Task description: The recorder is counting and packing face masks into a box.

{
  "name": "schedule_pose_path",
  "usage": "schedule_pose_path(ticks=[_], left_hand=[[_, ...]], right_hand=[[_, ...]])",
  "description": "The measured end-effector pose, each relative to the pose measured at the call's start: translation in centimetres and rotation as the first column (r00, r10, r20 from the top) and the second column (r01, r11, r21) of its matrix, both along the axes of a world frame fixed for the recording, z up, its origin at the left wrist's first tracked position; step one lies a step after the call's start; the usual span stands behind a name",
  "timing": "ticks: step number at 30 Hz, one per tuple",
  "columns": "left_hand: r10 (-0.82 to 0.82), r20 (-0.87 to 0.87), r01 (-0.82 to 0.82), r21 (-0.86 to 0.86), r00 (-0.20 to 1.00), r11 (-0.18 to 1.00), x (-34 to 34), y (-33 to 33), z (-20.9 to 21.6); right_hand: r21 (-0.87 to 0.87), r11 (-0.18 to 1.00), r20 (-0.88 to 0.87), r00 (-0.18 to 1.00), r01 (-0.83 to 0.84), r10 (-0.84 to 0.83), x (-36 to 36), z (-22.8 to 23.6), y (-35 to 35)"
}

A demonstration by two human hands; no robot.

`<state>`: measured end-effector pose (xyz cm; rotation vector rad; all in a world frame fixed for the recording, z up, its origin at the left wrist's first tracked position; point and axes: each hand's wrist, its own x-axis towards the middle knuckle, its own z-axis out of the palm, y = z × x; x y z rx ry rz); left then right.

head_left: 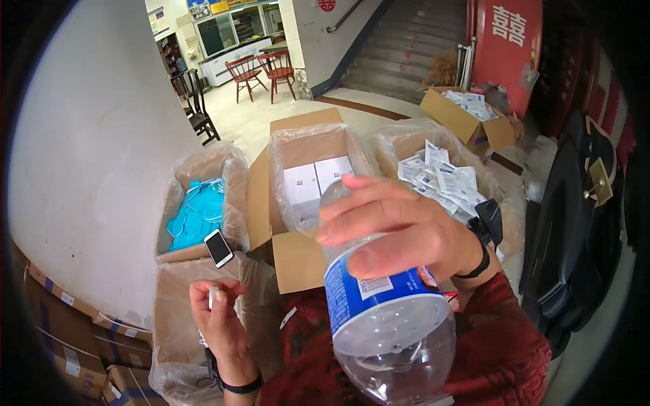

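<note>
My right hand [389, 227] is wrapped round a large clear plastic bottle [396, 352] with a blue label, held close up in front of me and tilted. The fingers hide part of its upper end, and how much liquid is in it is hard to tell. At the lower left, my left hand [220, 325] is closed in a pinch on a small white cap-like piece [212, 298]. That hand is above a plastic-lined carton [179, 298]. Just beyond it, a white phone [218, 248] rests at the edge of a carton.
Ahead stand lined cartons of blue face masks [200, 210], white boxes [301, 184] and white sachets [440, 176]. Another sachet carton [467, 111] sits farther right. A black padded case [569, 223] stands at the right, stacked cartons [68, 331] at the left. Stairs [399, 51] rise behind.
</note>
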<state>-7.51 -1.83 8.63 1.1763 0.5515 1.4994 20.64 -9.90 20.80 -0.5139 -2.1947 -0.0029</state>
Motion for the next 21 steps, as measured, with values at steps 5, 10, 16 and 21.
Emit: schedule_pose_path(ticks=[5,10,16,21], left_hand=[[-0.021,-0.04,0.019,-0.048,0.999,0.999,-0.5,0.5,-0.3],[0.029,-0.099,-0.025,0.047,0.995,0.999,-1.0,0.5,-0.5],[0.048,-0.105,-0.048,-0.001,0.993,0.999,-1.2,0.5,-0.9],[0.077,-0.09,-0.081,-0.04,0.993,0.996,-1.2,0.7,-2.2]], right_hand=[[0.088,0.99,0.022,0.993,0.112,-0.114,0.2,1.8,-0.5],[0.147,0.979,0.009,0.99,0.141,-0.144,0.0,3.3,-1.0],[0.222,0.955,-0.039,0.981,0.196,-0.192,0.3,4.3,-1.0],[0.265,0.945,-0.016,0.981,0.191,-0.194,0.4,5.1,-1.4]])
